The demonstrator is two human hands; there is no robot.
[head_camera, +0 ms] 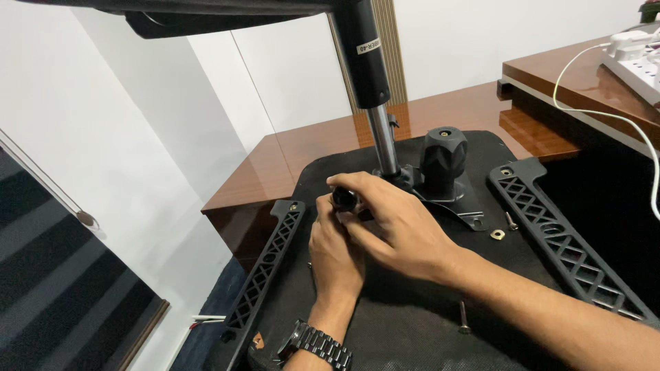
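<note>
Head view: a small black knob [344, 200] is pinched by the right hand [392, 223] beside the gas cylinder [382, 141] on the upturned chair seat [412, 323]; left hand [335, 251] is curled beneath it, grip hidden.

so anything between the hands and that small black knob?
Nothing visible. Both hands already touch the small black knob: right hand wraps over it, left hand comes up from below. The gas-lift column stands just behind.
</note>
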